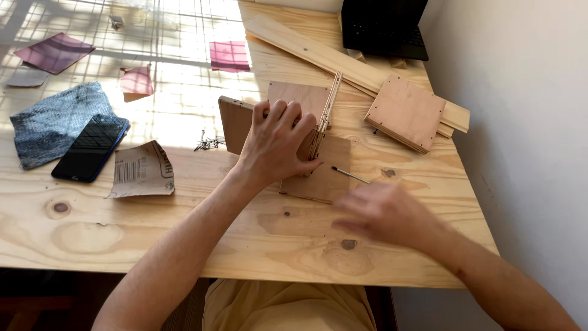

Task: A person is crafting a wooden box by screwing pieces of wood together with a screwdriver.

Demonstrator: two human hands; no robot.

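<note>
Pressing down with our left hand, we pin a small plywood assembly to the workbench; the fingers lie curled over its upper edge and the thumb reaches toward the thin slatted strip standing on edge along the panel. We take this assembly as our landmark. Just to its right, our right hand is blurred, and a slim dark nail or pin juts from near its fingertips toward the panel; we cannot tell whether the fingers pinch it or merely hover by it. Left of the assembly lies a little heap of nails, and further left a torn piece of sandpaper, a dark phone and a folded blue cloth. Beyond the assembly to the right sits a square plywood box piece atop long pine boards, with a black laptop behind them.

We judge the plywood panels light, stiff and fairly thin, so they may split near an edge and slide on the smooth bench. A flat palm on the broad face, with fingers hooked over an edge, looks the safest hold. The nail seems tiny and slippery, best pinched at mid-shaft.
</note>
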